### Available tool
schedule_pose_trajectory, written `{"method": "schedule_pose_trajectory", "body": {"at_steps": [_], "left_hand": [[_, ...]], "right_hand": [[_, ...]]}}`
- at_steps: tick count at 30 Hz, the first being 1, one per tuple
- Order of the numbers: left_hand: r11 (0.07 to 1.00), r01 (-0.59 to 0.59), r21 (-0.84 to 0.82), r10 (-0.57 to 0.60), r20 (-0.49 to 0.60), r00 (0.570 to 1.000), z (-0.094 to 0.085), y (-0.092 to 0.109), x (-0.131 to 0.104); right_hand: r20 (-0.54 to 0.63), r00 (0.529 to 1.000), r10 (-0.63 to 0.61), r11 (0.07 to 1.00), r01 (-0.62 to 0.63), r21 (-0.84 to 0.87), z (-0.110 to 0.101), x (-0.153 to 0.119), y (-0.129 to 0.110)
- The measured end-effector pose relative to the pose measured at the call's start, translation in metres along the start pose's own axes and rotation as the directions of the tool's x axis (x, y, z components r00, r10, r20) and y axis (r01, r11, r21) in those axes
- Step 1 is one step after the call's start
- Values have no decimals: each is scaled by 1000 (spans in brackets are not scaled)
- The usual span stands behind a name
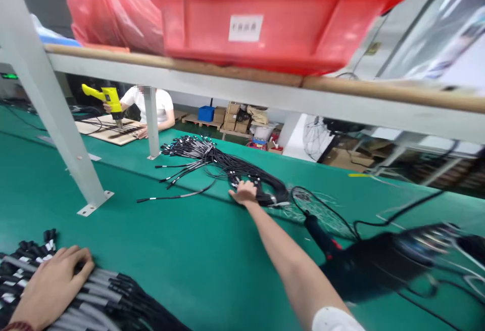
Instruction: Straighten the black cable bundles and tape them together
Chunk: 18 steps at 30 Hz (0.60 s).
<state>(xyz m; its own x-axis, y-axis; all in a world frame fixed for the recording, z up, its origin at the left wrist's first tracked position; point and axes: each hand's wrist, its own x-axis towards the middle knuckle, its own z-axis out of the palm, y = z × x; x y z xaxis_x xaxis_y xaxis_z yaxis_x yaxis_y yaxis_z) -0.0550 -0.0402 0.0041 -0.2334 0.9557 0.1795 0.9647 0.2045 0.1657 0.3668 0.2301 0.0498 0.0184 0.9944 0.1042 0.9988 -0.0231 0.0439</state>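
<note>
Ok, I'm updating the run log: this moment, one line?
left hand: on near cables | right hand: at far bundle | other person: holding yellow heat gun

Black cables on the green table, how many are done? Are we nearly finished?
Looks done: many cables are gathered in the near pile, with white bands near their ends. In hand: the left hand rests on that pile, and the right hand is at the far bundle. Probably left: that far bundle, plus one loose cable beside it. I can't count them all or tell how near the end is.
</note>
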Motion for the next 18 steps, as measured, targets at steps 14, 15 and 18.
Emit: {"method": "schedule_pose_trajectory", "body": {"at_steps": [14, 15, 18], "left_hand": [[995, 38, 96, -43, 46, 998, -30, 22, -13], [994, 47, 95, -51, 45, 998, -30, 22, -14], [994, 65, 91, -70, 53, 996, -32, 23, -15]], "right_hand": [[83, 792, -605, 758, 541, 365, -52, -235, -185], [51, 786, -616, 743, 559, 368, -54, -242, -180], [15, 803, -596, 751, 551, 364, -55, -250, -160]]}}
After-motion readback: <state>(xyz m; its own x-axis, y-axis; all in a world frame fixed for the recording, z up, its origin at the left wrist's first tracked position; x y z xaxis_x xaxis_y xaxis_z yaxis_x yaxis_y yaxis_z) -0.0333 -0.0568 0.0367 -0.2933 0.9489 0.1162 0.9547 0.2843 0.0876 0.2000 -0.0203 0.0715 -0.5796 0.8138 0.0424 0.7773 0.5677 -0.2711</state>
